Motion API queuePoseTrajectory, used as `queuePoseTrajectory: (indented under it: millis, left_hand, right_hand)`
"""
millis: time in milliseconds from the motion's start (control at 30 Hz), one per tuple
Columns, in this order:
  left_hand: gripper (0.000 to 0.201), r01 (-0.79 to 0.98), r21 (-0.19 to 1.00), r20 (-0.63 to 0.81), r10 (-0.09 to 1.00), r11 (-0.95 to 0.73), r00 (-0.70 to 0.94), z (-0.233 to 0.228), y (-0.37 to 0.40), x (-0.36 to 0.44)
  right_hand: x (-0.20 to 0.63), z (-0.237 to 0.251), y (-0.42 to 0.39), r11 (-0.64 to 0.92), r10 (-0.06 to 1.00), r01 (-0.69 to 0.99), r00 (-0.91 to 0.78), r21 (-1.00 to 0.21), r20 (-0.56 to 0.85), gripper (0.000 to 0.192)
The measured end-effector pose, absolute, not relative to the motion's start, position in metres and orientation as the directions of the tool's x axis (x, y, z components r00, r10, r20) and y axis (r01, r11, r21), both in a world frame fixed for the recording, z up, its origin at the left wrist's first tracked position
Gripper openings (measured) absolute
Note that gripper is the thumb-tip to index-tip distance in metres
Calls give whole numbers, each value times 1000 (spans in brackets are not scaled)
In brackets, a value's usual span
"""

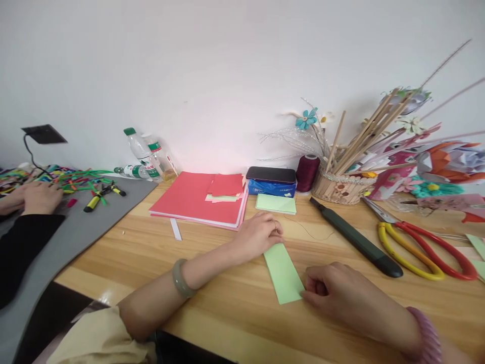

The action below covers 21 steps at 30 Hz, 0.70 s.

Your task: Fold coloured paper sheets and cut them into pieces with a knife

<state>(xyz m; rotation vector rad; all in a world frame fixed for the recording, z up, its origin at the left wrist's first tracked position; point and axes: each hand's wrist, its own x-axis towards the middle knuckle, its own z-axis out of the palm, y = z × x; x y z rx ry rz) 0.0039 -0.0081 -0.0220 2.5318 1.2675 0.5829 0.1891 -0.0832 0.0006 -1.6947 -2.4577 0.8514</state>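
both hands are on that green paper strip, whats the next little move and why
Probably run the right hand along the near edge of the green paper strip to press it flat, while the left hand pins the far end. The strip lies flat on the wooden table, one hand at each end, so it looks steadied for creasing. No tool is in either hand.

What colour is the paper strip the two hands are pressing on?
Light green. The paper strip lies flat on the wooden table, clearest in the head view.
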Motion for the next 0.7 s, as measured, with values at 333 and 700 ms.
queuePoseTrajectory:
  millis: [333,700]
  left_hand:
    - [51,680,-37,86,676,-732,732,-20,-77,9]
    - [53,521,-42,-43,523,-852,851,-30,-52,4]
  right_hand:
    - [227,12,-81,226,960,881,-273,-416,-57,33]
    - [289,4,-68,213,934,974,-182,-71,306,37]
